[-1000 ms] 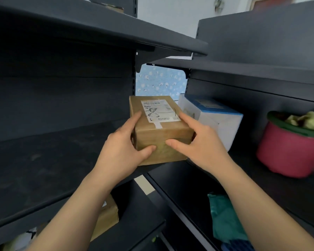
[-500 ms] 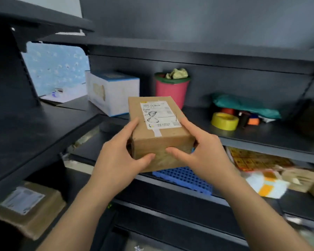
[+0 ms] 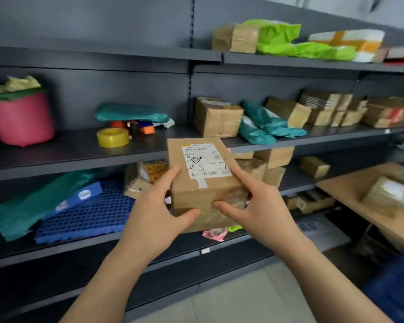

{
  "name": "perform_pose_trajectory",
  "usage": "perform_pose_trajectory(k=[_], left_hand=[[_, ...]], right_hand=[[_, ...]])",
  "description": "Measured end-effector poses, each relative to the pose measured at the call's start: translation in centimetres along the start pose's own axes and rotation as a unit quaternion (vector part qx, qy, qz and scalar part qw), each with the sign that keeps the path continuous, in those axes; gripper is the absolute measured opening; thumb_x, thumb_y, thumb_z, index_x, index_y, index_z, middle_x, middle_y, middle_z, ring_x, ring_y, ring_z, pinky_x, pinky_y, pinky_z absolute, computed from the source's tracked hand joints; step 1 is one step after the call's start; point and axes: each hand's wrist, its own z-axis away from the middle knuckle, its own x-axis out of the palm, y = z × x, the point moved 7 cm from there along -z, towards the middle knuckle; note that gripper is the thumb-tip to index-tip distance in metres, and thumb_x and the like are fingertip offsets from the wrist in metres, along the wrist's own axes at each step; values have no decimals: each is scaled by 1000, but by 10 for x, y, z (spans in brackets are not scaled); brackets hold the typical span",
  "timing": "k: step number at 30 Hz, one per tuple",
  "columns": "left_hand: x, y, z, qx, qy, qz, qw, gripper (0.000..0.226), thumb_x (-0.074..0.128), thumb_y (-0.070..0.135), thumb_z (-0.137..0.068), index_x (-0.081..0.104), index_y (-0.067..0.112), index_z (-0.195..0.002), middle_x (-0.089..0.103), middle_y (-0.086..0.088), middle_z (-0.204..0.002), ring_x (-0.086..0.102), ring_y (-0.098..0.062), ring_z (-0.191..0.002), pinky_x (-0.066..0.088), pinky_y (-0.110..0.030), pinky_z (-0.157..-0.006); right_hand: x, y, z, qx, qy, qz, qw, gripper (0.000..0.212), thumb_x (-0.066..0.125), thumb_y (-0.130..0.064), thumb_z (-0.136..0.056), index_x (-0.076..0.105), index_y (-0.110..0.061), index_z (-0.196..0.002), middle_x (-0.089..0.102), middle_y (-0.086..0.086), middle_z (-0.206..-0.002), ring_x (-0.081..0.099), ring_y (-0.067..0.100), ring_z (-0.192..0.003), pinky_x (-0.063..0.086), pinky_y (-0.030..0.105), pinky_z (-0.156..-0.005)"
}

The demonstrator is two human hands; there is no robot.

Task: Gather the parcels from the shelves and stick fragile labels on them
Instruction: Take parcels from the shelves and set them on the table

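The parcel [image 3: 203,183], a brown cardboard box sealed with clear tape, is held in the air just in front of the front edge of the middle shelf [image 3: 79,157], top face up and tipped slightly toward the camera. A white shipping label [image 3: 204,159], marked with pen strokes, covers much of that face. No fragile label is visible on any face shown. The left hand [image 3: 159,213] has its grip closed on the parcel's left side, thumb across the near face and forefinger on the top. The right hand [image 3: 259,206] grasps the right side in like manner. On the right half of the middle shelf lie further brown boxes [image 3: 216,116] and teal mailers [image 3: 259,127], with more packages on the shelves above and below. A yellow tape roll [image 3: 113,137] sits near the shelf's front edge and a pink bucket [image 3: 19,117] stands at its left end. To the right is a wooden worktop [image 3: 350,197], carrying a taped box [image 3: 387,192] close to its near edge. Assessment: gathering is under way but far from complete, given the stock on the shelves. The parcel in hand is not yet set down. Labelling appears not to have begun on it, and no supply of fragile labels can be identified.
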Motion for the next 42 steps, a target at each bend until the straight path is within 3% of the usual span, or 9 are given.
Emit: perform_pose_trajectory(k=[4,9,13,18,22,27,32,37,42], left_hand=[[110,54,-12,34,-62,40,997,88,81,30,-68,32,49,-138,43,32,-115,44,24,-91,35,2,-68],[240,109,-19,65,-158,79,982,88,81,34,-68,29,51,-138,40,41,-100,46,18,-91,38,-5,-72],[329,147,-25,87,-235,117,961,90,83,31,-67,31,50,-138,48,33,-115,51,12,-100,41,-6,-76],[436,184,-41,101,-310,140,935,96,85,31,-64,29,48,-139,53,20,-129,56,1,-107,52,-31,-90],[513,214,-61,121,-365,156,910,96,83,30,-67,26,44,-143,51,25,-124,50,14,-98,47,-10,-77],[602,249,-92,132,-428,163,879,95,83,28,-68,26,44,-143,52,24,-124,50,2,-113,48,-27,-93],[683,280,-108,157,-482,158,847,81,83,27,-68,35,53,-127,53,34,-111,51,5,-106,44,-16,-84],[763,296,-113,141,-521,145,830,92,84,23,-68,30,39,-141,49,34,-114,49,13,-93,40,-8,-71],[847,305,-113,123,-553,118,815,95,81,24,-71,21,34,-144,46,24,-120,50,-1,-102,43,-20,-85]], right_hand=[[-81,81,36,67,40,57,995,82,77,-46,-72,35,-40,-142,53,-26,-105,57,1,-102,47,21,-89],[-163,171,84,147,83,94,981,84,76,-44,-74,30,-40,-144,56,-23,-112,57,2,-104,49,26,-93],[-215,232,116,212,120,108,964,81,76,-44,-74,34,-40,-143,61,-21,-107,59,2,-100,50,26,-91],[-269,305,142,273,164,134,938,79,76,-44,-74,36,-38,-142,60,-20,-107,58,2,-97,50,19,-84],[-307,361,149,320,181,163,916,79,74,-47,-75,34,-38,-143,55,-24,-98,57,1,-87,46,14,-74],[-348,426,144,379,201,164,888,78,74,-44,-76,34,-37,-143,51,-25,-95,55,2,-86,48,14,-70],[-379,493,152,433,221,161,859,78,73,-47,-77,33,-38,-144,59,-17,-106,59,2,-84,49,14,-66],[-403,562,168,473,232,149,837,79,73,-47,-77,34,-36,-144,61,-15,-110,60,4,-87,50,15,-71],[-425,640,181,501,213,143,827,78,71,-47,-79,32,-34,-145,62,-9,-120,57,5,-89,49,15,-73]])
